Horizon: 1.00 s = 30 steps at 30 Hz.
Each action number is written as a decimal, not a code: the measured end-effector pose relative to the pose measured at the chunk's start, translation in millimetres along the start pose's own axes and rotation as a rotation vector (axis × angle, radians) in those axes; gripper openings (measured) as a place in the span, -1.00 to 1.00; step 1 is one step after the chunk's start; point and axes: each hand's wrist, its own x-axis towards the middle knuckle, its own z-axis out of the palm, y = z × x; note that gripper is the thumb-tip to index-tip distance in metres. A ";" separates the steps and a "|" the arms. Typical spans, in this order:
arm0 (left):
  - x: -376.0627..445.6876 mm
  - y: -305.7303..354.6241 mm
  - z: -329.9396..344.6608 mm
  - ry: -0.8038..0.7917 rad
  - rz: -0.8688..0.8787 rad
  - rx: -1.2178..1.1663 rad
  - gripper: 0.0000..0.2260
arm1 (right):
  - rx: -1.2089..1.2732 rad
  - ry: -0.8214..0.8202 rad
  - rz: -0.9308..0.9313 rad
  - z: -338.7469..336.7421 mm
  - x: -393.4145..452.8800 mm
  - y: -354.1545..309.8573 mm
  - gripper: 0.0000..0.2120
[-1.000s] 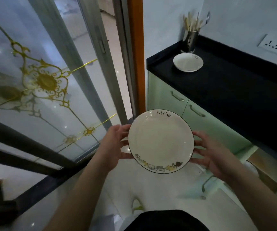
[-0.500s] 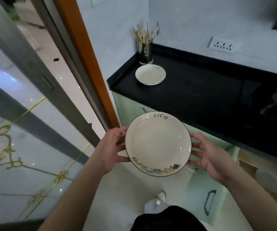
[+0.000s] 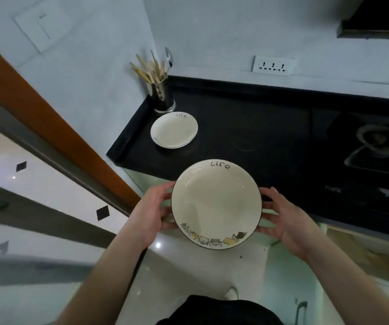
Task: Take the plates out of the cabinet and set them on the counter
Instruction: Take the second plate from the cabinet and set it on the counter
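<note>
I hold a white plate (image 3: 215,202) with a dark rim, the word "Life" at its far edge and small drawings at its near edge. My left hand (image 3: 152,213) grips its left rim and my right hand (image 3: 287,219) grips its right rim. The plate hovers level at the front edge of the black counter (image 3: 259,127). A small stack of matching plates (image 3: 174,130) rests on the counter's far left corner. The open cabinet (image 3: 362,252) shows at the lower right, its inside blurred.
A steel holder with chopsticks and a spoon (image 3: 160,90) stands behind the stacked plates. A gas hob (image 3: 376,146) fills the counter's right side. A wall socket (image 3: 273,65) sits above the counter. An orange door frame (image 3: 48,118) runs along the left.
My view has swung right toward the counter. The held plate has moved closer to the counter's front edge, still gripped by both hands.
</note>
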 end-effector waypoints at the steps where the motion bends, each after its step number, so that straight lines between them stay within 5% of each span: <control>1: 8.8 4.1 1.7 -0.006 0.001 -0.002 -0.82 | 0.008 0.019 0.005 -0.7 4.7 -4.1 -0.67; 16: 171.1 75.9 30.2 -0.251 -0.140 0.125 -0.68 | 0.037 0.327 0.095 31.6 118.0 -54.9 -0.57; 30: 282.7 87.1 87.3 -0.225 -0.267 0.329 -0.81 | 0.093 0.425 0.221 -1.3 208.8 -73.3 -0.55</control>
